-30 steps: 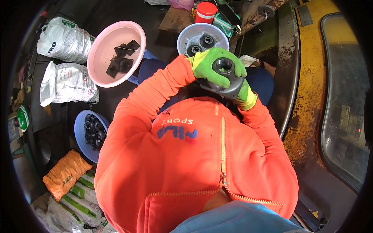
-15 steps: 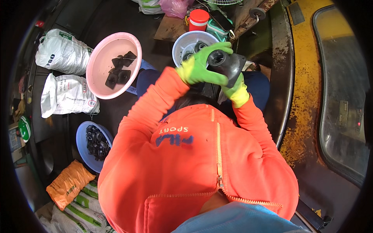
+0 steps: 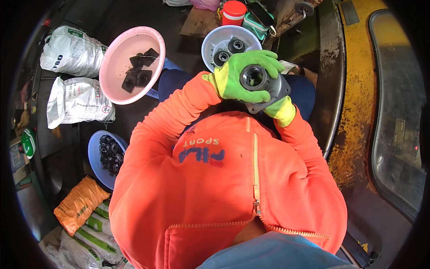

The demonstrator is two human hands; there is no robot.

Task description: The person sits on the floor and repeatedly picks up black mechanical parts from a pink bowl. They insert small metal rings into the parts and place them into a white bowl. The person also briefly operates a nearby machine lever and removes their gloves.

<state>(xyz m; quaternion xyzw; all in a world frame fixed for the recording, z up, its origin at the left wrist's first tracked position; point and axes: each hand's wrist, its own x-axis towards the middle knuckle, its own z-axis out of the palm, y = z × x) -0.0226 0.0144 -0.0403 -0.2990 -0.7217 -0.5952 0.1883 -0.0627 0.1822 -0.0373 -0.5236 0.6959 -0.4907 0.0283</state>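
Note:
Held up in front of my chest is a black part with a round collar and a flat, square-cornered flange [image 3: 278, 91]. My left hand [image 3: 244, 67], in a green glove, wraps its fingers around the collar, whose round opening faces up. From below and to the right, my right hand [image 3: 277, 109] supports the flange. Its fingers are mostly hidden under the part, and a little green shows through the opening. Just beyond my left hand, a light blue basin [image 3: 207, 48] contains more black round-collared parts [image 3: 236, 45].
Left of me stand a pink basin [image 3: 112, 45] with several dark square pieces and a blue basin [image 3: 93, 157] full of small black parts. White sacks [image 3: 74, 51] and an orange sack [image 3: 80, 204] line the left side. A rusty yellow machine panel [image 3: 354, 112] rises at right.
The black part has turned, so its opening faces up more, and it has come slightly lower and to the right. My left hand now covers more of it from the far side.

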